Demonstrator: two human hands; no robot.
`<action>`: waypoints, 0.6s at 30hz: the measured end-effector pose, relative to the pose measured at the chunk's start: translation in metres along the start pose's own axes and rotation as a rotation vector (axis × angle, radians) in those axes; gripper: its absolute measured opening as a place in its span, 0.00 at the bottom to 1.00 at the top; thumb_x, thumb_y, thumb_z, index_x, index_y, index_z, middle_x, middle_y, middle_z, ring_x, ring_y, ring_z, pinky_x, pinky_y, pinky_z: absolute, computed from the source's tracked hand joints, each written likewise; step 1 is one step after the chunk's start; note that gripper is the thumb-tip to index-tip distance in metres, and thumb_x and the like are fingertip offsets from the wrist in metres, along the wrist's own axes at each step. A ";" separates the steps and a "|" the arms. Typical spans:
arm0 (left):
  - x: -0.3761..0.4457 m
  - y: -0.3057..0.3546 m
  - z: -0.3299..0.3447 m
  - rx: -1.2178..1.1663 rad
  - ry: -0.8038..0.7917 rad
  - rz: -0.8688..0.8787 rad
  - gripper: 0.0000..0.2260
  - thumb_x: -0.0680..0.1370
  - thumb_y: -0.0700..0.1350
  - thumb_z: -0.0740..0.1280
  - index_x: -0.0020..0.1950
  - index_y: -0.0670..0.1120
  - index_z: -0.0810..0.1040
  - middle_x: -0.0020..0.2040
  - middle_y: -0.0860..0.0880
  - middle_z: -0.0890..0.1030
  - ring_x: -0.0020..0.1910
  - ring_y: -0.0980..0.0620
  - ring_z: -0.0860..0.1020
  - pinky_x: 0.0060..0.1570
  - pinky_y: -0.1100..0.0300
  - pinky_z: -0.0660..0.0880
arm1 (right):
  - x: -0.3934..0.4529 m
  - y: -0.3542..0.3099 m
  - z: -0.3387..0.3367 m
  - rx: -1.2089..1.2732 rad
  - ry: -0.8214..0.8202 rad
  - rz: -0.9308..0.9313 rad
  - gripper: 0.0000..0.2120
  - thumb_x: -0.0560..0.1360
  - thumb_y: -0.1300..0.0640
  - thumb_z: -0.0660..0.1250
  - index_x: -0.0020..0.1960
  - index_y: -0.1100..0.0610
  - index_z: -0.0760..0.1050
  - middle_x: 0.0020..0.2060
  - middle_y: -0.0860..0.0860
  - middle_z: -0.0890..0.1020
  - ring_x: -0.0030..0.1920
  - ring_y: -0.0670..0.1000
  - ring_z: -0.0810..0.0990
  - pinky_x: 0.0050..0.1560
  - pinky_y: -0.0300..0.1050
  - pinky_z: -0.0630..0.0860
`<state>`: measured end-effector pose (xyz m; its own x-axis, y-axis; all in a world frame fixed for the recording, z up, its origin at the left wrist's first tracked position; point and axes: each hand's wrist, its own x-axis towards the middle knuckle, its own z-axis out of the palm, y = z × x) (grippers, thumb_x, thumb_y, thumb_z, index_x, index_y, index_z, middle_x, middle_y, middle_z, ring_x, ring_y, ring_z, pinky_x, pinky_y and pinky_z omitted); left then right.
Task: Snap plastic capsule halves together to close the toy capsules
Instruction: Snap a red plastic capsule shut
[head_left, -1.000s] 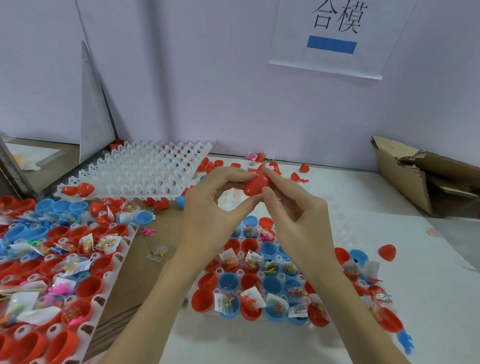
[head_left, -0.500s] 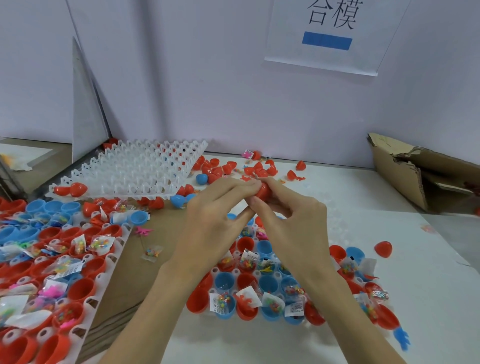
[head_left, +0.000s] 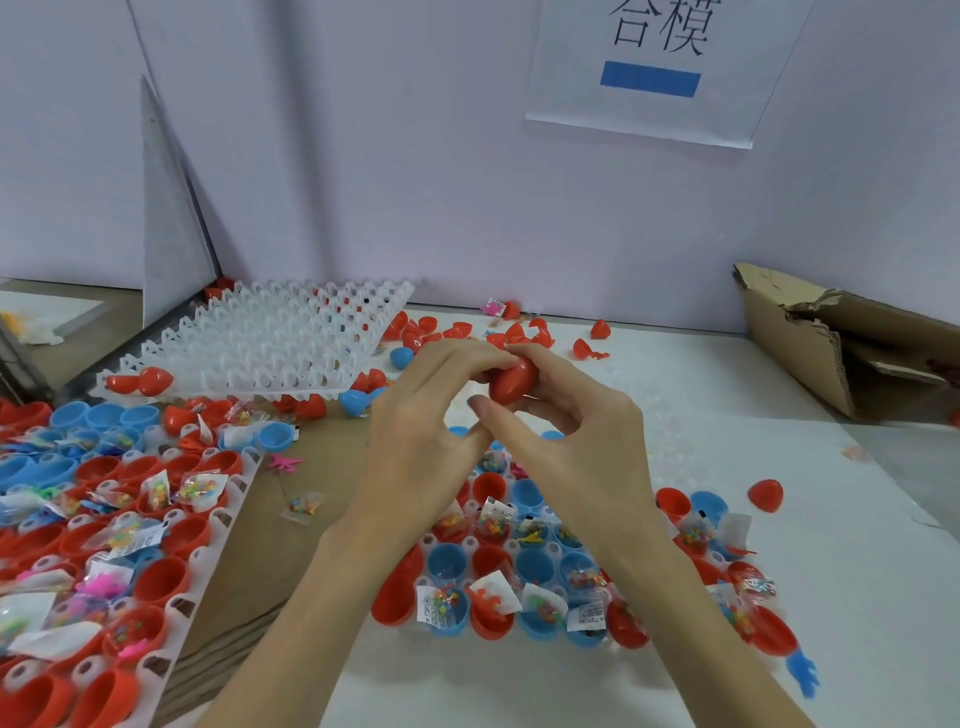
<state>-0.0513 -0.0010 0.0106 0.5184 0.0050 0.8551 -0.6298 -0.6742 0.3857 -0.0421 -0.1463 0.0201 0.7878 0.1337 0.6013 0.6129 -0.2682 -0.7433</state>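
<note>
1 red capsule (head_left: 513, 381) held btwn both hands: left hand (head_left: 423, 421) & right hand (head_left: 574, 421) fingers curled round it. 1 wall sign (head_left: 655, 67) reads "合模".

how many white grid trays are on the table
3. The empty tray lies at the back left, the filled tray of capsule halves at the far left, and the centre tray nearer than the held red capsule. More may be hidden.

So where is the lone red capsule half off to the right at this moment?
In the head view, the lone red capsule half lies on the white tabletop at the right, just beyond the tray of filled capsule halves, below the torn cardboard box.
</note>
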 end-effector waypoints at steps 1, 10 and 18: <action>-0.001 0.000 0.000 0.010 0.000 0.011 0.17 0.72 0.30 0.77 0.58 0.40 0.84 0.55 0.48 0.84 0.55 0.51 0.82 0.61 0.62 0.77 | 0.000 0.000 0.001 0.008 0.005 0.002 0.20 0.73 0.55 0.77 0.64 0.48 0.79 0.52 0.39 0.84 0.51 0.39 0.84 0.55 0.32 0.78; -0.003 0.001 -0.001 0.012 0.096 0.029 0.14 0.75 0.39 0.78 0.59 0.39 0.84 0.57 0.47 0.85 0.57 0.53 0.83 0.60 0.58 0.80 | -0.004 -0.005 0.004 -0.081 0.049 -0.122 0.22 0.77 0.59 0.73 0.65 0.42 0.70 0.53 0.28 0.75 0.52 0.27 0.77 0.55 0.22 0.71; -0.004 -0.002 0.002 0.089 0.057 0.064 0.15 0.77 0.39 0.77 0.63 0.39 0.82 0.59 0.46 0.83 0.58 0.51 0.82 0.62 0.57 0.78 | -0.002 -0.002 0.005 -0.074 0.057 -0.130 0.19 0.77 0.56 0.72 0.64 0.44 0.72 0.52 0.33 0.77 0.51 0.27 0.77 0.53 0.22 0.71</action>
<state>-0.0508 -0.0011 0.0056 0.4432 0.0005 0.8964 -0.6054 -0.7373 0.2997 -0.0442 -0.1417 0.0188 0.6960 0.1186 0.7082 0.7016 -0.3221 -0.6356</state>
